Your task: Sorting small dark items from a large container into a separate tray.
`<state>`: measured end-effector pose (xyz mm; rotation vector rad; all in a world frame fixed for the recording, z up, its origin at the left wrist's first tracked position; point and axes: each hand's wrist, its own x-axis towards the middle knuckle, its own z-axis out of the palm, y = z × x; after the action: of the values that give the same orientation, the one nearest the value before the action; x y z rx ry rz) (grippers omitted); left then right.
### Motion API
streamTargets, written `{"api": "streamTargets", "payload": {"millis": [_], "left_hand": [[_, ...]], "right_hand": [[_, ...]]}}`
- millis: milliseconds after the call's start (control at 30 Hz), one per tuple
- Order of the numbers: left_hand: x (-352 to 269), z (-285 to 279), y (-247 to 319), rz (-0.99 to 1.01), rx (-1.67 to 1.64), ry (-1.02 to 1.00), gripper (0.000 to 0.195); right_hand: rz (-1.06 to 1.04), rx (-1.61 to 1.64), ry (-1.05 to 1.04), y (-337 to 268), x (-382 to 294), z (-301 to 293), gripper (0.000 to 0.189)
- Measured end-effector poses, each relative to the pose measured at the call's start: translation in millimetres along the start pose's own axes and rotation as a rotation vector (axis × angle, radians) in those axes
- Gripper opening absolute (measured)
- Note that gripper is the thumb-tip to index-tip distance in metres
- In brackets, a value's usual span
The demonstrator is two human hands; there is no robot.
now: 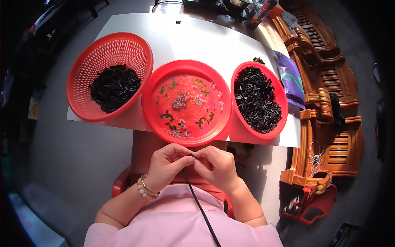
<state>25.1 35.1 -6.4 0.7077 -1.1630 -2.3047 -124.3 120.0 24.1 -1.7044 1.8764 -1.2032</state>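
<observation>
My left hand [168,165] and my right hand [216,165] meet fingertip to fingertip just before the table's near edge. Between the thumbs and forefingers is a small black piece [193,156], mostly covered by the fingers. Below the hands a black cord [200,205] runs down over my pink top; whether it joins the piece is hidden. Right beyond my hands stands a round red plastic tray [186,140] with a floral print. Small silvery metal parts [182,100], perhaps springs, lie on it in loose clusters.
A red mesh basket [78,89] at the left holds black pieces [115,88]. At the right, a red bowl [285,114] holds many short black tubular pieces [257,102]. A purple bag [290,77] lies beside it on the white table [191,43]. Wooden seats [336,148] line the right side.
</observation>
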Motion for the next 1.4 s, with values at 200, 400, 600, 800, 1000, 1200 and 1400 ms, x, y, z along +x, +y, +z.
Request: {"api": "streamTargets", "payload": {"millis": [200, 400, 600, 800, 1000, 1200, 1400], "left_hand": [[-3.7, -15.6, 2.1, -0.137, -0.153, 0.131, 0.011], [-6.8, -41.0, 2.3, -0.126, -0.207, 0.257, 0.011], [-7.8, -57.3, 8.3, -0.155, -0.3, 0.313, 0.012], [-8.2, -63.0, 12.9, -0.154, -0.364, 0.296, 0.013], [-5.3, -63.4, 14.1, -0.175, -0.424, 0.286, 0.014], [-3.2, -62.0, 14.7, -0.177, -0.467, 0.262, 0.013], [-2.9, -59.5, 15.0, -0.18, -0.527, 0.224, 0.013]], "right_hand": [[0.009, 0.022, -0.01, -5.7, 1.7, 17.7, 0.014], [-0.014, -0.067, -0.017, 20.7, 26.4, 28.3, 0.009], [-0.192, -0.326, -0.174, 35.4, 68.0, 50.6, 0.007], [-0.264, -0.48, -0.361, 40.6, 82.8, 62.9, 0.012], [-0.261, -0.543, -0.427, 38.1, 86.0, 63.3, 0.004], [-0.205, -0.484, -0.334, 49.6, 84.0, 63.9, 0.007], [-0.203, -0.454, -0.286, 47.1, 81.8, 60.0, 0.013]]}}
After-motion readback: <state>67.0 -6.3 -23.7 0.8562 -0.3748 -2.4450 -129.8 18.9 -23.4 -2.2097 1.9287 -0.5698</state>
